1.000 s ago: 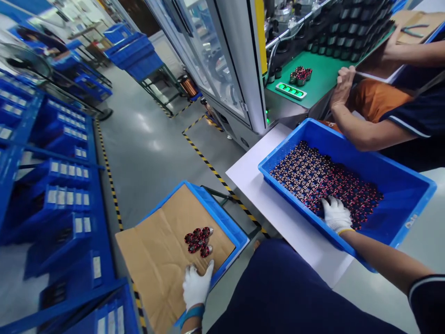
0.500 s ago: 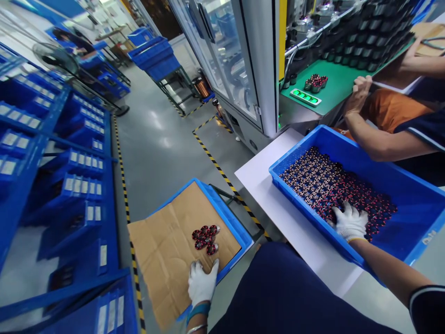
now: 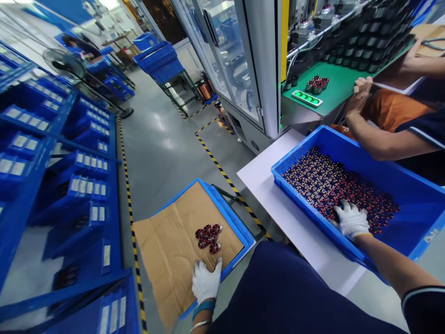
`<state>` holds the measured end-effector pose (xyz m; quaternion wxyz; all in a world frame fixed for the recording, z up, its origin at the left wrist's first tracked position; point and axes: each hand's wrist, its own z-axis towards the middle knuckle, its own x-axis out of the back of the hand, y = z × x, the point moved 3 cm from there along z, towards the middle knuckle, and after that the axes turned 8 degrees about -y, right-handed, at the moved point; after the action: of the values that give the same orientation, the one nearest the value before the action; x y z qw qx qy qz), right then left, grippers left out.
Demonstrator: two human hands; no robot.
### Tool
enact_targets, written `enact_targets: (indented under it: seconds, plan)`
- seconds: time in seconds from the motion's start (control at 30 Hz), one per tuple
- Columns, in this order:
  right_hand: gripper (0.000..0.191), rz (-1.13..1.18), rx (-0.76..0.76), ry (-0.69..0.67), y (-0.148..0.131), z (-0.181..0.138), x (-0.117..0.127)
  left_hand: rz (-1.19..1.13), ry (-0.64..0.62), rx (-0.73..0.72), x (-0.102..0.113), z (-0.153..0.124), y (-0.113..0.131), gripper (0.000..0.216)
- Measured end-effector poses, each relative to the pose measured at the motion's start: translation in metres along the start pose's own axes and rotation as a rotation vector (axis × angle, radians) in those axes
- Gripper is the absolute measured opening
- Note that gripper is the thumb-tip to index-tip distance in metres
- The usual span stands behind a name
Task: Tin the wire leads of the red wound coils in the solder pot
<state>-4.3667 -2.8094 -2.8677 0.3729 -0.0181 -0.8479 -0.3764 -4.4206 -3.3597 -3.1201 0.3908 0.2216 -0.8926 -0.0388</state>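
Note:
My left hand (image 3: 206, 279), in a white glove, lies flat with fingers spread on the brown cardboard (image 3: 174, 250) covering a low blue crate (image 3: 233, 223). Just beyond its fingertips sits a small cluster of dark red wound coils (image 3: 208, 236). My right hand (image 3: 351, 219), also gloved, is down among the many dark red coils (image 3: 330, 183) that fill a large blue bin (image 3: 399, 185) on a white table (image 3: 278, 204). Its fingers curl into the coils; whether they grip one is hidden.
A co-worker sits at the right, a hand (image 3: 359, 90) at the edge of a green bench (image 3: 333, 81) with a coil cluster (image 3: 316, 83) and stacked black parts (image 3: 368, 35). Blue shelving (image 3: 52, 176) lines the left. Yellow-black floor tape (image 3: 222, 171) crosses the grey floor.
The view has drifted slightly; my right hand has shifted a little further right within the bin's coils. My left hand stays flat on the cardboard.

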Motion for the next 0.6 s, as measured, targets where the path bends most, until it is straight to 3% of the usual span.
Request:
enact_targets:
  seconds: [0.23, 0.6]
  plan:
    - [0.056, 0.036, 0.063, -0.019, 0.01, 0.01, -0.002, 0.009, 0.018, 0.0, -0.001, 0.0, 0.0, 0.077]
    - [0.043, 0.252, 0.067, -0.005, 0.001, 0.012, -0.009, 0.015, 0.083, -0.005, -0.004, -0.002, 0.002, 0.072]
